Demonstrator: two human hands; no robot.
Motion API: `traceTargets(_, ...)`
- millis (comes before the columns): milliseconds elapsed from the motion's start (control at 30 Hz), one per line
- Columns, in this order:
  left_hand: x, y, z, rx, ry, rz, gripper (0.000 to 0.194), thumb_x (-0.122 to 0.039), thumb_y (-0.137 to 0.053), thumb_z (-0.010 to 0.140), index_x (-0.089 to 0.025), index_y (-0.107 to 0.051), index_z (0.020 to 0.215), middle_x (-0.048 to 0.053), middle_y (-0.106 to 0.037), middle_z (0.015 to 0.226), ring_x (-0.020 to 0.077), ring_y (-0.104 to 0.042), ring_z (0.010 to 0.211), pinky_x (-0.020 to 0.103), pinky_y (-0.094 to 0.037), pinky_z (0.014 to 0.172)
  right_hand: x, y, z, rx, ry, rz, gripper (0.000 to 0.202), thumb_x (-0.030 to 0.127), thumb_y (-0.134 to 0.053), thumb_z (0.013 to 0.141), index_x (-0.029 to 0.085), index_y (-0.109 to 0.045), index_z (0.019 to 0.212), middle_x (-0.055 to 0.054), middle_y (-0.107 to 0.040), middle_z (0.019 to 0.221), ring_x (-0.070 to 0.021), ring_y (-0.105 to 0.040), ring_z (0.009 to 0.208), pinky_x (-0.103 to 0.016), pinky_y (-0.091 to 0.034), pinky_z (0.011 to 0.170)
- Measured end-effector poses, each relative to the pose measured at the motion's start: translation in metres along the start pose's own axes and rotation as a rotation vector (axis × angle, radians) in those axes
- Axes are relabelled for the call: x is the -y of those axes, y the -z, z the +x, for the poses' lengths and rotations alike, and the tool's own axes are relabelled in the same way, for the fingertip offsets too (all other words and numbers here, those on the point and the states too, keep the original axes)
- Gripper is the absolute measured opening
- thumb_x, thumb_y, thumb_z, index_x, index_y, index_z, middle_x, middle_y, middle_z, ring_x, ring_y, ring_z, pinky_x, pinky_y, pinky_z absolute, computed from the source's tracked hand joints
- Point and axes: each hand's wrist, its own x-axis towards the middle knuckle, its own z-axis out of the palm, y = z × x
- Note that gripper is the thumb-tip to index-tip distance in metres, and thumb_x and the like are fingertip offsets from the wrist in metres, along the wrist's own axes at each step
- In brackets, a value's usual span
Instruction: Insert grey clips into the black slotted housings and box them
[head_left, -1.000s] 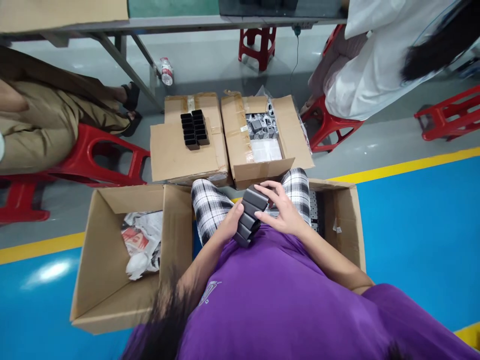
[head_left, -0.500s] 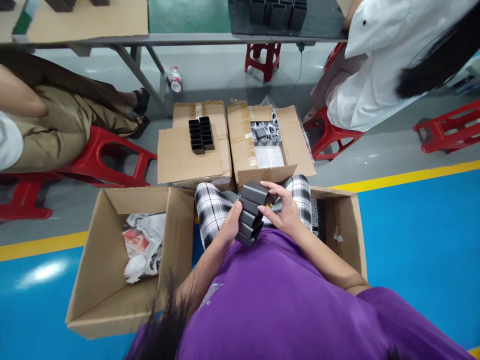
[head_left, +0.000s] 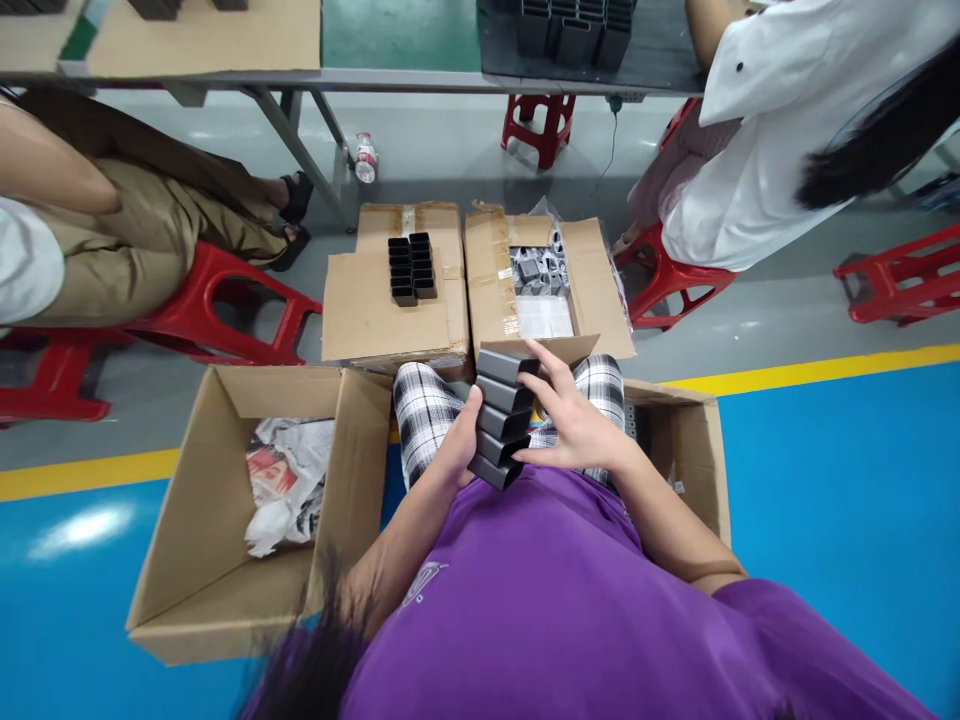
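Observation:
Above my lap is a stack of several black rectangular tubes [head_left: 502, 418], their open ends facing right. My left hand [head_left: 461, 440] is wrapped round the stack's left side, thumb on top. Against the right ends rest the spread fingertips of my right hand [head_left: 570, 415]. Ahead, more black tubes [head_left: 412, 270] stand in two rows on a closed carton [head_left: 352, 310]. Beside it an open carton [head_left: 491, 290] contains small grey and black parts [head_left: 538, 270] in plastic.
At my left is a large open box [head_left: 180, 520] with crumpled plastic [head_left: 289, 480]; another box [head_left: 701, 450] is at my right. Two people sit on red stools [head_left: 225, 310] at either side of a long table [head_left: 397, 78]. A bottle [head_left: 366, 160] stands under it.
My right hand's fingers have spread along the stack's ends. The stack is turned slightly and shows more tubes in a row. The view has shifted a little.

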Motion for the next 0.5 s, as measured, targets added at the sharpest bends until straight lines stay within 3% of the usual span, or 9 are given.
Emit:
traceTargets(100, -0.002, -0.001, 0.0, 0.006, -0.002, 0.016, 0.066, -0.065, -0.034, 0.095, -0.016, -0.059, 0.132, 0.011, -0.078, 0.102, 0.0276, -0.072, 0.101, 0.039, -0.061, 0.082, 0.001, -0.008, 0.0, -0.131, -0.003, -0.136, 0.08, 0.05, -0.074, 0.08, 0.028, -0.033, 0.144, -0.017, -0.025, 0.156, -0.0418, -0.026, 0.146, -0.065, -0.032, 0.116)
traceTargets(233, -0.004, -0.001, 0.0, -0.029, 0.005, 0.027, 0.066, -0.064, -0.033, 0.095, -0.015, -0.06, 0.129, 0.012, -0.077, 0.101, 0.0295, -0.071, 0.104, 0.04, -0.061, 0.081, 0.003, -0.02, -0.003, -0.232, -0.027, -0.23, 0.076, 0.046, -0.072, 0.081, 0.025, -0.035, 0.144, -0.018, -0.042, 0.136, -0.0387, -0.046, 0.127, -0.058, -0.043, 0.105)
traceTargets(367, -0.005, -0.001, 0.001, -0.03, 0.003, 0.055, 0.07, -0.068, -0.031, 0.094, -0.015, -0.057, 0.131, 0.011, -0.077, 0.102, 0.0295, -0.07, 0.104, 0.04, -0.06, 0.081, -0.001, -0.025, -0.002, -0.174, -0.049, -0.187, 0.08, 0.043, -0.069, 0.081, 0.024, -0.03, 0.148, -0.018, -0.045, 0.136, -0.0397, -0.046, 0.129, -0.059, -0.04, 0.106)
traceTargets(500, -0.002, -0.001, 0.001, 0.037, -0.031, 0.145, 0.081, -0.079, -0.025, 0.089, -0.018, -0.061, 0.128, 0.011, -0.076, 0.1, 0.0305, -0.07, 0.104, 0.042, -0.06, 0.081, -0.01, -0.026, 0.0, -0.145, 0.017, -0.048, 0.08, 0.041, -0.066, 0.082, 0.023, -0.028, 0.149, -0.017, -0.05, 0.138, -0.0375, -0.044, 0.134, -0.058, -0.037, 0.111)
